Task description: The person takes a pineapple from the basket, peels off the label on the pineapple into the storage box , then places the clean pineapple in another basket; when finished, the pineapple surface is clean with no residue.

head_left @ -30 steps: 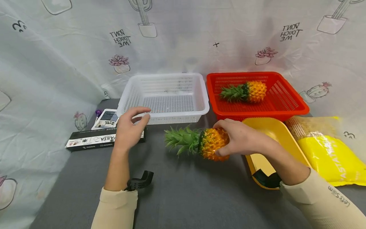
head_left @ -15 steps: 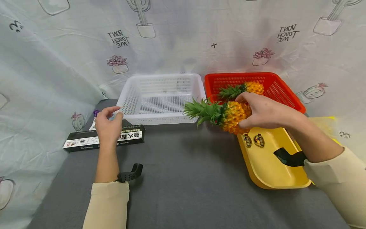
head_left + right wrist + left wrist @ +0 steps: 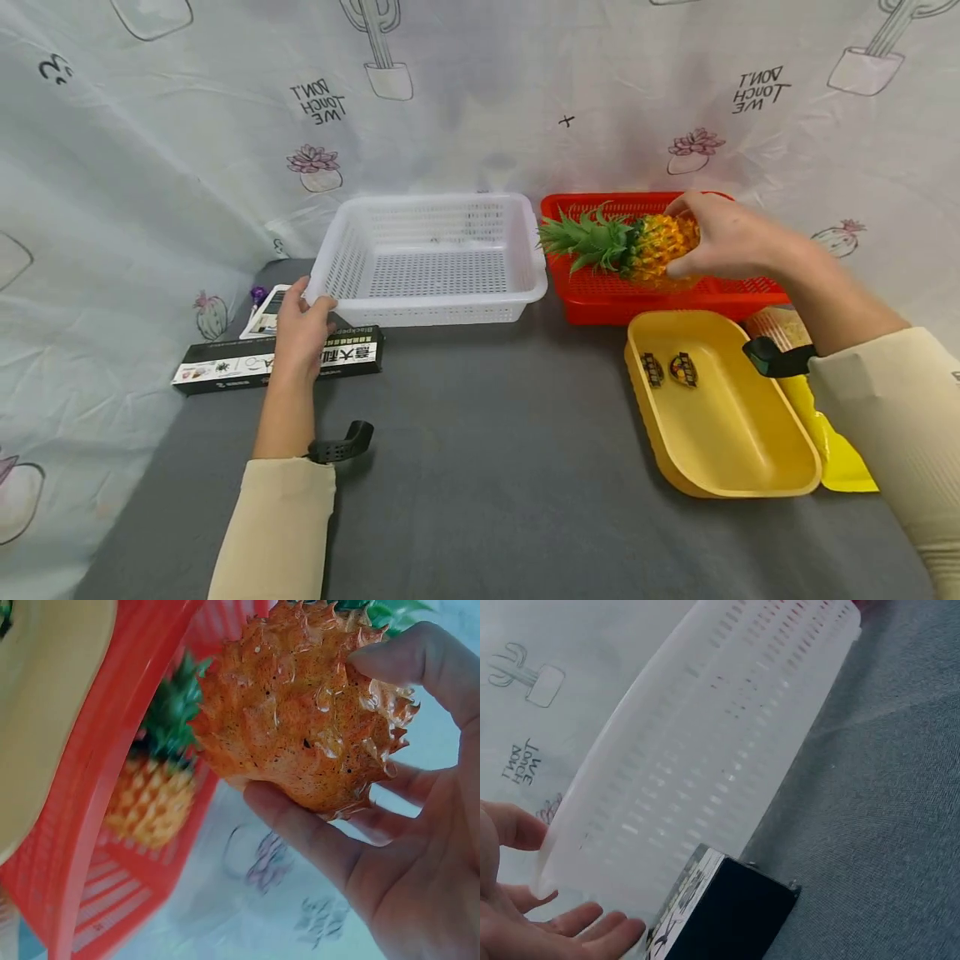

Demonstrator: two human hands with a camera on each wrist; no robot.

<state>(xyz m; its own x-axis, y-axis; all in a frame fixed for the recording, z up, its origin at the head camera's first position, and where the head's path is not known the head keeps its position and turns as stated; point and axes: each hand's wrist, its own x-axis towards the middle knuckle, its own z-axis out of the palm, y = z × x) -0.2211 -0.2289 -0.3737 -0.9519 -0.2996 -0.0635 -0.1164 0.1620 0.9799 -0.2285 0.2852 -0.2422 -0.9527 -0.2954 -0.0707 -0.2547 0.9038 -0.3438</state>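
Observation:
My right hand [image 3: 727, 237] grips a pineapple [image 3: 663, 246] by its orange body, above the red basket [image 3: 600, 308]. Its green crown points left. Beneath it in the right wrist view, a second pineapple [image 3: 154, 799] lies in that basket; the held one hides it from the head view. My left hand [image 3: 300, 333] is at the front left corner of the white plastic basket [image 3: 427, 310]. In the left wrist view, the rim of that basket passes between the thumb and the fingers.
Below the left hand lies a black and white pasta box [image 3: 225, 367], with a printed card [image 3: 262, 321] behind it. A yellow tray [image 3: 720, 417] stands in front of the red basket, beside a yellow pasta bag [image 3: 843, 458]. A patterned curtain [image 3: 480, 100] hangs behind.
My right hand has lifted the pineapple off the table and carried it right and back over the red basket. My left hand has moved left to the white basket's corner. The yellow tray has turned.

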